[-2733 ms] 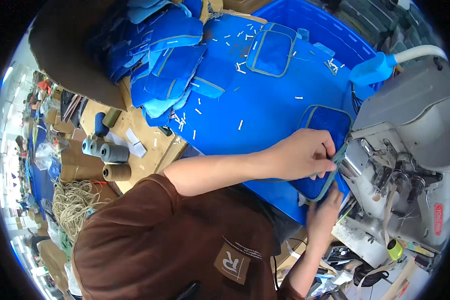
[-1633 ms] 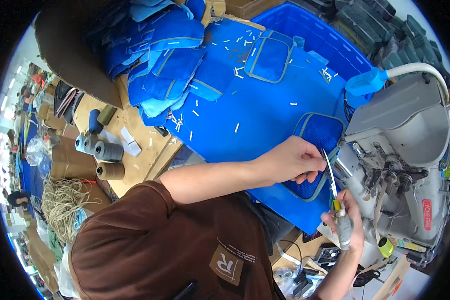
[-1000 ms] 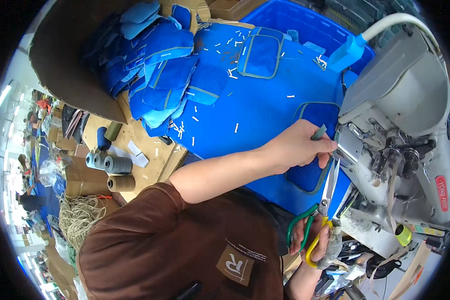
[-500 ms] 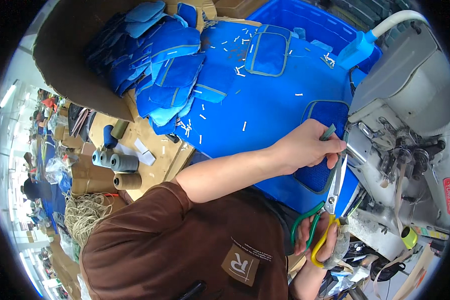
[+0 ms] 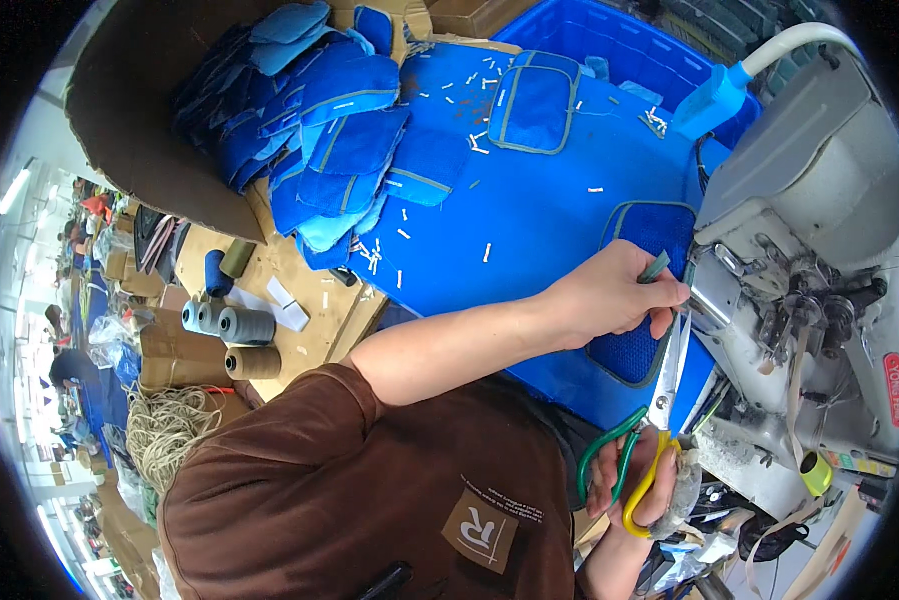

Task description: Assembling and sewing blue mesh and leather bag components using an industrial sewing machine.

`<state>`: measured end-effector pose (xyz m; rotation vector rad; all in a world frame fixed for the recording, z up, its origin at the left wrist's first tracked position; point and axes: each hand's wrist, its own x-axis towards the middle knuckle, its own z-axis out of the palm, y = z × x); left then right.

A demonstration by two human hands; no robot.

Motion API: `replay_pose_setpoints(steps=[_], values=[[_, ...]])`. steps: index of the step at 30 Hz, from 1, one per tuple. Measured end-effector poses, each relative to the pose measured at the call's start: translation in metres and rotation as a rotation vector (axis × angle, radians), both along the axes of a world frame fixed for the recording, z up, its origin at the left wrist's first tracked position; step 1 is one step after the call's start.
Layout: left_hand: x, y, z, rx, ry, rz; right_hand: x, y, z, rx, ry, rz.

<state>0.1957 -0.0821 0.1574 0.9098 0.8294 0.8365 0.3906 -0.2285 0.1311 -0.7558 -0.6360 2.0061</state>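
My left hand (image 5: 630, 290) is closed, its thumb and forefinger pinching the end of a grey-green binding strip (image 5: 656, 267) at the edge of a blue mesh fabric piece (image 5: 625, 355). That piece lies partly under the hand, beside the sewing machine, and has grey-green edging. Below, my right hand (image 5: 645, 480) grips scissors (image 5: 662, 405) with one green and one yellow handle loop. Their blades point up, with the tips just under my left fingertips. Whether the blades touch the strip is hard to tell.
A grey sewing machine (image 5: 790, 230) stands at the right. A finished-edged blue piece (image 5: 535, 105) and white scraps lie on the blue tabletop (image 5: 530, 225). Stacked blue pieces (image 5: 345, 140) sit at the far left, thread cones (image 5: 248, 326) nearer. A blue crate (image 5: 620, 40) stands behind.
Very little differs. The scissors have shifted slightly under my left fingertips, while my left hand keeps its pinch in about the same place.
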Motion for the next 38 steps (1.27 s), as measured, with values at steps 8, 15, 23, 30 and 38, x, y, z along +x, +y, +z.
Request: replay_pose_setpoints(steps=[8,15,23,30,38], values=[[0.000,-0.001,0.001,0.005,0.013,0.001,0.000,0.004,-0.002,-0.070,0.019,-0.021],[0.001,-0.002,0.002,0.093,0.127,0.020,-0.012,0.005,0.009,-0.203,0.164,-0.076],[0.001,0.000,-0.009,0.217,0.191,-0.005,-0.033,0.027,0.032,-0.315,0.279,-0.128],[-0.008,0.001,0.001,0.440,0.388,0.080,-0.024,0.016,0.034,-0.309,0.228,-0.147],[-0.001,0.009,0.013,0.783,0.960,-0.040,0.044,0.021,0.007,0.077,-0.403,0.057]])
